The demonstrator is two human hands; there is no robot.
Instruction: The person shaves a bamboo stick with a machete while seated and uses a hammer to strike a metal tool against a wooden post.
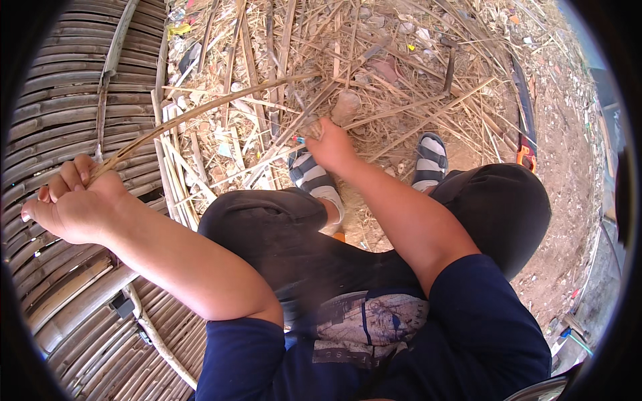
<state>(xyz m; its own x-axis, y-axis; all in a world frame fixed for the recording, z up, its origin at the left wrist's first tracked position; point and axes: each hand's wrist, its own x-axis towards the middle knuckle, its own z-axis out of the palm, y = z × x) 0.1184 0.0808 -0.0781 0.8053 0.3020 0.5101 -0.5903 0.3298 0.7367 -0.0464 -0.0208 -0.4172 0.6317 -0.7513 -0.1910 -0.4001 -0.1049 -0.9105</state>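
My left hand (83,200) is held out to the left over bamboo slats, palm up, with its fingers curled round the near end of a long split bamboo strip (194,115). From there the strip slants up and to the right, and its far end lies above my right hand. Closed in a fist, my right hand (331,146) is in front of my knees. A tan, rough-looking piece (311,129) shows at its thumb side; the fingers hide the rest, so its kind is unclear.
Slatted bamboo (87,100) fills the left side. Split strips and shavings (401,87) litter the ground ahead. A hammer (449,65) lies beyond my sandalled feet (430,160). At right is a saw (525,127) with an orange handle. A pale stone (346,107) sits near my right hand.
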